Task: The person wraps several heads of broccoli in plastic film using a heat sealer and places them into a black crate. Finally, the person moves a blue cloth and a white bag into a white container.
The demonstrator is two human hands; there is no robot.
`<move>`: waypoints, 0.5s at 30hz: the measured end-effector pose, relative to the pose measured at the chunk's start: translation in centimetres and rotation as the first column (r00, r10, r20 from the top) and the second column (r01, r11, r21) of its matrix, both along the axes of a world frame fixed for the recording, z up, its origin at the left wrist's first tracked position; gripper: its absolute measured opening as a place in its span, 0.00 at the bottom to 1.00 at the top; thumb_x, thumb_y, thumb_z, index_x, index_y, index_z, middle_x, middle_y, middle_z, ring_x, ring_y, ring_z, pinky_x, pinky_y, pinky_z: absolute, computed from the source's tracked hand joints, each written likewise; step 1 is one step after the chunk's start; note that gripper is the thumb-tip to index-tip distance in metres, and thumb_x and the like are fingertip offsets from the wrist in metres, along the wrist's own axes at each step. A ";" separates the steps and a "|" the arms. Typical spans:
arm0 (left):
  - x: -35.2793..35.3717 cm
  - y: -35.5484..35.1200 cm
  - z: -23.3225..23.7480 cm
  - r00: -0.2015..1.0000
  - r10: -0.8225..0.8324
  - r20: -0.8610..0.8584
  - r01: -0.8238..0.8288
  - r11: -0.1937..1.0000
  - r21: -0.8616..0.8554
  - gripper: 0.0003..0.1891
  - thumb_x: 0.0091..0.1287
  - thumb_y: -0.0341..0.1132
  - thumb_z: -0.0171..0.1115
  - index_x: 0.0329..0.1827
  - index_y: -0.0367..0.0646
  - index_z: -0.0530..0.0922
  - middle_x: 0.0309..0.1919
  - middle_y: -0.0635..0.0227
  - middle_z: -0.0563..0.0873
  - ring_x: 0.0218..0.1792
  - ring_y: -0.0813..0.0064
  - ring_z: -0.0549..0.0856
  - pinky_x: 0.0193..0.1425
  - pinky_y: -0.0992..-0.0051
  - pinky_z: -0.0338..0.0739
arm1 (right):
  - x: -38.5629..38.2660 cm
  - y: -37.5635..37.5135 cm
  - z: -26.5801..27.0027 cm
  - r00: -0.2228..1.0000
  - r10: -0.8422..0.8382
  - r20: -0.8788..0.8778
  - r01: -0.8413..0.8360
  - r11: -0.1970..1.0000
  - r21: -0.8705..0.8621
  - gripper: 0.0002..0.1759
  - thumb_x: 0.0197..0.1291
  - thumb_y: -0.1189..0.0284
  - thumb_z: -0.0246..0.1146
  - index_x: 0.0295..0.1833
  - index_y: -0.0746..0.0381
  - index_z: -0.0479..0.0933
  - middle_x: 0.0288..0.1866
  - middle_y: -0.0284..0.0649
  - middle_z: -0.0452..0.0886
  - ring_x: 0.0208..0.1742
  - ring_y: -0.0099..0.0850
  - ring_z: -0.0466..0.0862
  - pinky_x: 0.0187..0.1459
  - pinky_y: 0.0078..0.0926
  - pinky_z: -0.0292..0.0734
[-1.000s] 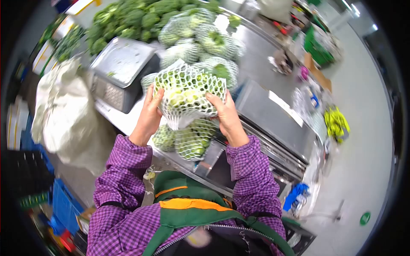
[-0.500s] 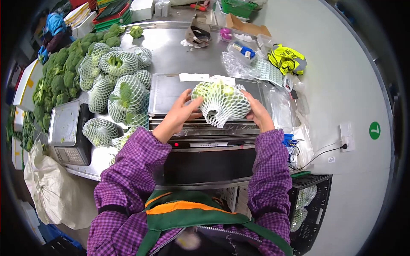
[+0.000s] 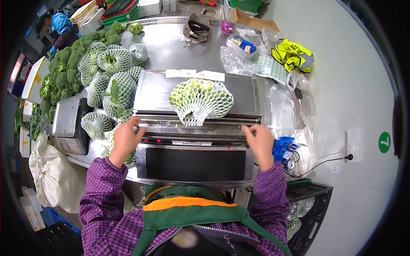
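A head of broccoli in a white foam net (image 3: 200,100) rests on the metal plate of a wrapping machine (image 3: 149,96), its gathered net end toward me. Clear cling film (image 3: 213,129) stretches across the rollers just in front of it. At the left end of the film, my left hand (image 3: 127,140) pinches the edge between thumb and fingers. My right hand (image 3: 259,143) pinches the film at its right end, fingers curled. Both hands are apart from the broccoli. Several paper labels (image 3: 195,74) lie along the plate's back edge.
Netted broccoli (image 3: 122,89) and bare broccoli heads (image 3: 64,72) are piled at left, beside a scale (image 3: 68,123). Plastic bags (image 3: 279,111), a blue glove (image 3: 282,147) and a yellow vest (image 3: 292,57) lie at right. A black crate (image 3: 314,217) stands below. Another person (image 3: 60,27) is at back left.
Both hands have let go of the netted broccoli, leaving it on the plate. They have moved apart and toward me, down to the film at the rollers.
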State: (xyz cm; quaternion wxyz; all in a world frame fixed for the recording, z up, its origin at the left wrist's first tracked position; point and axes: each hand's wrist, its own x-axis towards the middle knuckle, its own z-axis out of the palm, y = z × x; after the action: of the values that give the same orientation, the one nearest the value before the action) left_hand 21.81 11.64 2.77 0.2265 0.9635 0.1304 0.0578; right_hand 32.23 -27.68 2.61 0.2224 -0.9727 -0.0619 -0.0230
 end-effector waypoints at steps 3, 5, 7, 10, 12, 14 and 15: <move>1.3 -1.7 -1.8 1.000 -0.004 -0.018 0.005 1.000 0.023 0.19 0.56 0.40 0.70 0.47 0.40 0.79 0.35 0.57 0.88 0.34 0.64 0.88 0.39 0.69 0.80 | -0.4 2.2 -2.0 0.991 0.014 0.135 -0.035 0.988 0.152 0.17 0.51 0.57 0.70 0.31 0.61 0.78 0.25 0.41 0.80 0.33 0.42 0.79 0.38 0.41 0.72; 2.8 -3.0 -2.4 0.992 0.021 -0.126 -0.044 0.982 -0.184 0.18 0.55 0.41 0.70 0.45 0.41 0.80 0.32 0.58 0.88 0.33 0.59 0.87 0.39 0.65 0.79 | -0.2 3.1 -2.1 0.993 0.017 0.119 -0.028 0.996 0.085 0.17 0.52 0.58 0.70 0.35 0.60 0.77 0.27 0.39 0.81 0.35 0.40 0.79 0.40 0.39 0.71; 3.0 -2.5 -3.5 0.997 -0.018 -0.068 0.004 0.978 -0.209 0.17 0.55 0.38 0.70 0.45 0.39 0.80 0.31 0.59 0.88 0.31 0.65 0.88 0.38 0.69 0.79 | -0.3 3.0 -2.3 0.991 -0.033 0.132 0.036 0.999 -0.024 0.16 0.52 0.58 0.70 0.36 0.59 0.78 0.28 0.39 0.81 0.37 0.39 0.78 0.43 0.38 0.69; 3.1 -2.4 -3.7 0.997 0.038 -0.074 -0.068 0.888 -0.455 0.15 0.54 0.28 0.69 0.46 0.37 0.80 0.31 0.60 0.89 0.30 0.77 0.87 0.35 0.78 0.78 | 0.4 3.9 -3.7 0.999 -0.001 0.036 -0.006 0.980 0.200 0.12 0.54 0.65 0.68 0.36 0.62 0.77 0.30 0.40 0.83 0.31 0.37 0.80 0.36 0.34 0.71; 2.9 -2.6 -3.1 0.995 0.067 -0.072 -0.097 0.801 -0.591 0.18 0.57 0.27 0.68 0.51 0.36 0.78 0.28 0.65 0.87 0.27 0.81 0.83 0.32 0.81 0.74 | 1.2 4.4 -5.0 0.979 0.042 -0.198 0.106 0.727 0.678 0.08 0.59 0.72 0.64 0.38 0.67 0.77 0.30 0.39 0.83 0.26 0.27 0.80 0.28 0.23 0.71; 1.8 -2.5 0.1 0.990 0.097 -0.107 -0.141 0.507 -0.850 0.25 0.57 0.24 0.66 0.59 0.34 0.73 0.27 0.73 0.82 0.29 0.84 0.78 0.31 0.84 0.70 | 0.7 3.6 -2.6 0.930 0.115 -0.348 0.294 0.333 0.896 0.06 0.60 0.75 0.62 0.41 0.67 0.76 0.23 0.31 0.75 0.24 0.20 0.72 0.29 0.19 0.66; 0.6 -2.5 3.3 0.979 0.077 -0.189 -0.202 0.514 -0.834 0.28 0.57 0.23 0.66 0.62 0.34 0.70 0.29 0.72 0.82 0.31 0.84 0.79 0.33 0.83 0.71 | -0.3 2.8 -0.3 0.879 0.191 -0.438 0.416 0.144 0.898 0.06 0.61 0.76 0.60 0.41 0.66 0.76 0.21 0.28 0.71 0.23 0.19 0.69 0.29 0.19 0.64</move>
State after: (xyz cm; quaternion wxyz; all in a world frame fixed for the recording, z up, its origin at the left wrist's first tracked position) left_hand 22.38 9.14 6.11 0.6523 0.7190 0.2332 -0.0567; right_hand 31.88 -24.85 2.36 0.8045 -0.5654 0.0983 0.1532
